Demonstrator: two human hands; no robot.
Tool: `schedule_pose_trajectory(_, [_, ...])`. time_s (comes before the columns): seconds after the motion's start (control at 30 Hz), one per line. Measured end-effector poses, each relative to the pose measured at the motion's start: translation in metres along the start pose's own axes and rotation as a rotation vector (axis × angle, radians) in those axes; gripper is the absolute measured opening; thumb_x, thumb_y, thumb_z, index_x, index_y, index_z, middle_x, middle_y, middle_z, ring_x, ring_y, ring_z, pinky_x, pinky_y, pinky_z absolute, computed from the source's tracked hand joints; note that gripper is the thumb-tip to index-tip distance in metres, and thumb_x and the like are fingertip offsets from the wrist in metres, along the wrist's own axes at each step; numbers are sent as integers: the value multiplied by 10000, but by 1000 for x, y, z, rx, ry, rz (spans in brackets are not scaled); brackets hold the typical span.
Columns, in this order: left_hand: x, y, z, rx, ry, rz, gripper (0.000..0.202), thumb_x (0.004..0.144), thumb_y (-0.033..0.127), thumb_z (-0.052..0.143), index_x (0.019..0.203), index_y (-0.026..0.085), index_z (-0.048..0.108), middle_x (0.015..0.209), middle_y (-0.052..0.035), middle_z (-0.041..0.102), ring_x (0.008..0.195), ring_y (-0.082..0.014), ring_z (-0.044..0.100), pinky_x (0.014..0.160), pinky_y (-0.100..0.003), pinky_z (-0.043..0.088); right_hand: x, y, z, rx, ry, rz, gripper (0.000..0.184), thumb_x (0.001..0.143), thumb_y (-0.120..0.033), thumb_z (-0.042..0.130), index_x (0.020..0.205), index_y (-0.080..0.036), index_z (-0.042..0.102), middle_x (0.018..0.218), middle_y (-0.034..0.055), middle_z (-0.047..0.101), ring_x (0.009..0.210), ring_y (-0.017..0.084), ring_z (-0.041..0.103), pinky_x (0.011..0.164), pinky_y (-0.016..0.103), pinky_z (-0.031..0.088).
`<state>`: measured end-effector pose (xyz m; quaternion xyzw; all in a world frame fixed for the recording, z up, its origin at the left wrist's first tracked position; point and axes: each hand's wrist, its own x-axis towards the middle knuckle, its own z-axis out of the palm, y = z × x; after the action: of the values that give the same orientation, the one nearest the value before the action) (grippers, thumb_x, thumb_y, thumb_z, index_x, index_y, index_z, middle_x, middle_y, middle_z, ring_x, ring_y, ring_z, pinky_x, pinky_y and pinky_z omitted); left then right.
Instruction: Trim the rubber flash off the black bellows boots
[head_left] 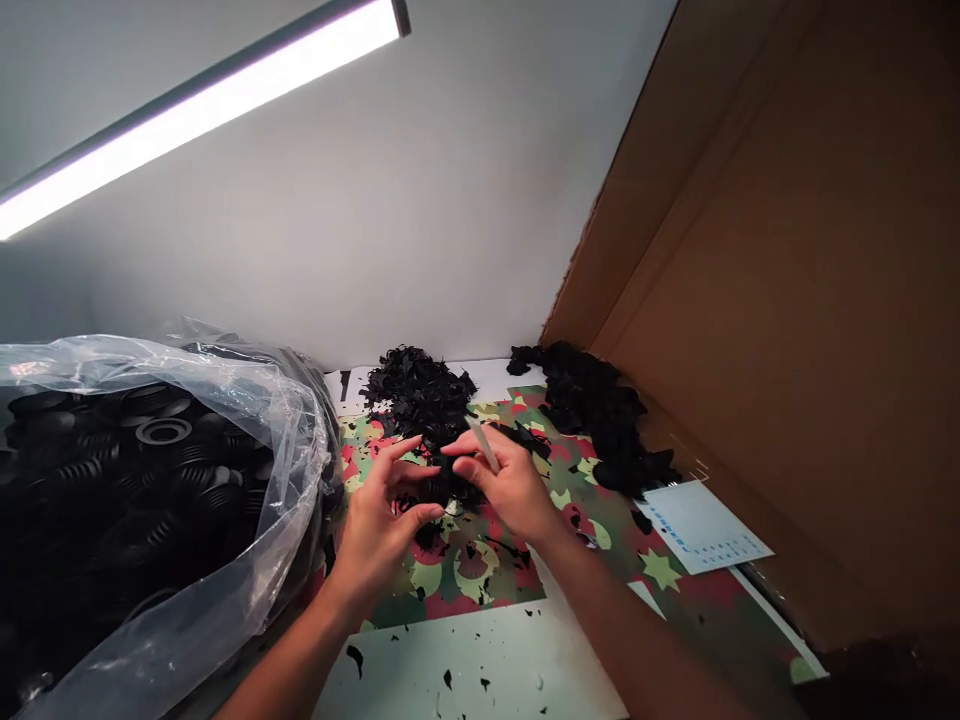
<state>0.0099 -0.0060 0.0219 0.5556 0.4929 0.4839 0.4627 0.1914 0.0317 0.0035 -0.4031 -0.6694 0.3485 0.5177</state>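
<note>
Both hands meet over a camouflage-patterned mat (480,570) in the middle of the bench. My left hand (382,520) curls its fingers round a black ribbed rubber part (439,488). My right hand (506,485) pinches the same part from the other side and also carries a thin pale blade-like tool (484,445) that sticks up and back from its fingers. Just behind the hands lies a heap of black rubber trimmings (416,395).
A large clear plastic bag (150,500) full of black ribbed rubber parts fills the left. A second heap of black pieces (600,415) lies at the right by a tall cardboard wall (787,300). A white printed sheet (705,530) and small black scraps (450,680) lie nearby.
</note>
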Motion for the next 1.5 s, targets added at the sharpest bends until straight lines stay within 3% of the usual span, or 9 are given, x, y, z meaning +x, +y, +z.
schedule_pose_trajectory(0.17, [2, -5, 3, 100, 61, 41, 665, 676, 119, 803, 1301, 255, 620, 864, -6, 777, 836, -218, 715, 797, -348, 514, -10, -11, 14, -3, -31, 31, 76, 839, -262, 754, 776, -219, 755, 821, 14, 629, 747, 168, 610, 643, 271, 494])
schedule_pose_trajectory(0.37, [-1, -10, 12, 127, 59, 87, 559, 715, 136, 795, 1244, 270, 674, 922, -20, 790, 820, -208, 714, 780, -335, 538, -11, -7, 20, -84, 66, -29, 239, 842, -73, 580, 648, -212, 590, 730, -11, 572, 680, 146, 559, 636, 251, 464])
schedule_pose_trajectory(0.57, [1, -11, 14, 234, 55, 126, 143, 691, 231, 860, 818, 232, 793, 805, -33, 750, 717, -203, 672, 665, -299, 526, -13, 0, 25, -156, 79, -99, 231, 852, -77, 507, 680, -232, 514, 755, -5, 556, 687, 154, 552, 618, 249, 450])
schedule_pose_trajectory(0.83, [1, -7, 18, 284, 162, 304, 20, 785, 256, 816, 795, 273, 814, 755, -35, 770, 661, -201, 660, 653, -319, 505, -10, -2, 34, -168, 181, 49, 216, 887, -133, 395, 709, -251, 429, 711, -8, 535, 640, 158, 533, 618, 263, 463])
schedule_pose_trajectory(1.0, [2, -1, 19, 172, 189, 385, 115, 716, 205, 872, 713, 304, 813, 734, -31, 759, 698, -232, 688, 736, -378, 568, -10, -2, 39, -137, 217, 88, 164, 862, -160, 400, 735, -253, 446, 731, 1, 570, 669, 172, 563, 652, 277, 488])
schedule_pose_trajectory(1.17, [-15, 6, 22, 119, 59, 474, 178, 709, 171, 876, 780, 329, 836, 743, -38, 776, 750, -265, 718, 744, -423, 577, 6, 22, 13, -179, 301, 230, 130, 847, -211, 432, 738, -248, 493, 681, 3, 576, 638, 186, 553, 638, 298, 465])
schedule_pose_trajectory(1.33, [-9, 3, 16, 59, 128, 322, 80, 706, 230, 880, 718, 279, 818, 740, -48, 767, 730, -235, 699, 689, -357, 558, 17, 38, -19, -162, 196, 238, 129, 807, -262, 609, 691, -231, 564, 639, -29, 586, 549, 158, 517, 584, 281, 427])
schedule_pose_trajectory(1.43, [0, -1, 10, 15, 141, 166, 83, 698, 296, 870, 723, 237, 817, 734, -52, 751, 703, -214, 674, 651, -318, 538, 13, 30, -18, -166, 152, 183, 56, 782, -234, 681, 734, -220, 656, 834, 1, 634, 652, 154, 561, 630, 278, 447])
schedule_pose_trajectory(1.5, [2, -4, 7, -6, 140, 115, 110, 677, 296, 872, 732, 219, 818, 740, -53, 747, 713, -211, 669, 658, -308, 538, 8, 23, -14, -175, 136, 144, 142, 833, -269, 682, 704, -215, 654, 842, 9, 604, 715, 164, 573, 658, 281, 453])
